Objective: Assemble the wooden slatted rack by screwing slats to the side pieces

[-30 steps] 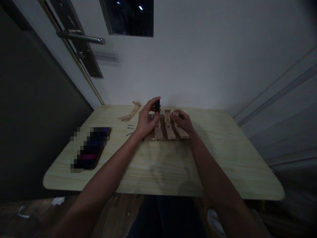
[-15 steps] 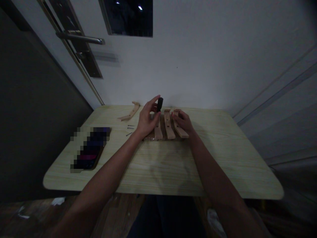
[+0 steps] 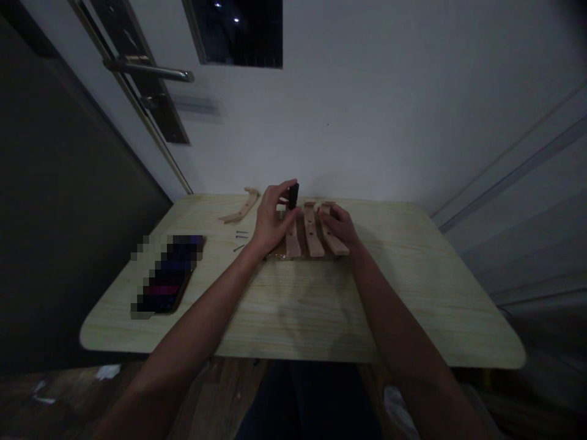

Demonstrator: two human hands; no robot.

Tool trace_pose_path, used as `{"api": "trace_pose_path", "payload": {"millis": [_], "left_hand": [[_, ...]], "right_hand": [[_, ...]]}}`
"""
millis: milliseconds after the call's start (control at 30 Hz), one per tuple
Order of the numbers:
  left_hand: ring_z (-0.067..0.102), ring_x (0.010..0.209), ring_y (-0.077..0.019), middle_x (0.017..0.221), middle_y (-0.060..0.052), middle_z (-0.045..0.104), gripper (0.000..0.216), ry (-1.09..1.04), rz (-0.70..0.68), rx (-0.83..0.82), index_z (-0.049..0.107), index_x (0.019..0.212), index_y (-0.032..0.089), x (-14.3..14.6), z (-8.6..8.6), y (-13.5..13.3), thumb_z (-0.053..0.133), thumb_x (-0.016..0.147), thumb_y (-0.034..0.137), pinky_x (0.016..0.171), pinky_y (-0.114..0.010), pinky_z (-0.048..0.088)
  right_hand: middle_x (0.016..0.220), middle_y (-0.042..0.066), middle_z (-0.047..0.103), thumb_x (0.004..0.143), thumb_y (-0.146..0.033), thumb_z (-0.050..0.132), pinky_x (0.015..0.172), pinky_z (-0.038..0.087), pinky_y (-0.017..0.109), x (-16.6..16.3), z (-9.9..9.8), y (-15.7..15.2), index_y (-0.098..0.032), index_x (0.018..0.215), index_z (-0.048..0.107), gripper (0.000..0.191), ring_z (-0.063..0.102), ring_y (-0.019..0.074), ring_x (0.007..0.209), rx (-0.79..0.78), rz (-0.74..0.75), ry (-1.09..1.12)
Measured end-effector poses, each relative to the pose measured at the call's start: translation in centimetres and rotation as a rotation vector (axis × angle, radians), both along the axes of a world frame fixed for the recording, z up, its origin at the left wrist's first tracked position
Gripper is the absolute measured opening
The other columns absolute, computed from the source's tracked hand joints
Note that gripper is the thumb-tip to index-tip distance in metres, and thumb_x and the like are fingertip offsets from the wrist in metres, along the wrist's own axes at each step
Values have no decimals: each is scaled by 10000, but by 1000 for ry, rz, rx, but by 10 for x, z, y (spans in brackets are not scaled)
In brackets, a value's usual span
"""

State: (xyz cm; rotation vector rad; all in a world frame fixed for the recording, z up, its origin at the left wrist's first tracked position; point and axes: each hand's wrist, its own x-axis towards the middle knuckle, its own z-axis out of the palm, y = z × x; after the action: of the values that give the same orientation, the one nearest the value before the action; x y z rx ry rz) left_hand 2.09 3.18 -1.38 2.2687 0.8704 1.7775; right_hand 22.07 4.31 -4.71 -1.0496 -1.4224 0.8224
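Observation:
My left hand point(image 3: 274, 220) is closed round a black handle point(image 3: 293, 195), probably a screwdriver's, held nearly upright over the left wooden hook point(image 3: 293, 243). Its lower end is hidden by my thumb. My right hand point(image 3: 338, 223) grips the right wooden hook point(image 3: 336, 244) near its upper end. Between them lies the middle wooden hook point(image 3: 312, 232), with dark holes along it. All three curved pieces rest across a brown board point(image 3: 275, 252), mostly covered by them and by my hands.
A loose wooden hook point(image 3: 243, 211) lies at the back left. Several screws point(image 3: 241, 236) sit left of my hand. A phone point(image 3: 172, 275), partly blurred out, rests on the left of the pale table point(image 3: 293, 318). Behind is a white door with a metal handle point(image 3: 156, 71).
The black handle has turned a little and shifted slightly left and down, with my left fingers moving along with it. My right hand and the wooden hooks stay where they were.

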Motion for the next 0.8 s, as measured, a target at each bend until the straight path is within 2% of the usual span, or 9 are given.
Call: {"api": "trace_pose_path", "payload": {"millis": [167, 300, 500, 633, 800], "left_hand": [[604, 887, -158, 1082, -51, 619, 475, -24, 25, -9, 505, 1327, 266, 0, 0, 0, 617, 910, 464, 778, -302, 548], [634, 856, -148, 1031, -40, 633, 558, -56, -15, -66, 404, 1392, 257, 1, -2, -2, 611, 910, 447, 809, -302, 559], [667, 925, -166, 1146, -74, 654, 507, -7, -62, -76, 408, 1403, 255, 0, 0, -4, 541, 947, 432, 853, -314, 565], [669, 970, -165, 1270, -92, 630, 453, 49, -98, -57, 424, 1412, 257, -1, 2, -5, 467, 986, 404, 880, -319, 556], [651, 1014, -177, 1227, -84, 636, 450, 42, -106, -50, 445, 1387, 257, -2, 3, -4, 525, 964, 390, 880, -329, 551]], "right_hand": [[642, -7, 517, 675, -629, 690, 624, 460, 316, -1, 1, 0, -234, 648, 467, 455, 503, 155, 669, 9, -4, -17], [645, -7, 524, 669, -634, 669, 635, 459, 317, -1, 1, -1, -235, 656, 465, 448, 505, 158, 678, 6, -28, -35], [688, 2, 556, 673, -622, 652, 638, 441, 310, -1, 0, -1, -216, 720, 535, 425, 499, 149, 677, 18, -19, -29], [659, -1, 538, 673, -605, 669, 636, 447, 314, -1, 1, -1, -210, 686, 529, 419, 497, 145, 656, 27, -20, 0], [660, -7, 553, 659, -646, 692, 647, 462, 314, -1, 1, -1, -215, 679, 528, 462, 506, 143, 662, 5, -12, 2]]}}
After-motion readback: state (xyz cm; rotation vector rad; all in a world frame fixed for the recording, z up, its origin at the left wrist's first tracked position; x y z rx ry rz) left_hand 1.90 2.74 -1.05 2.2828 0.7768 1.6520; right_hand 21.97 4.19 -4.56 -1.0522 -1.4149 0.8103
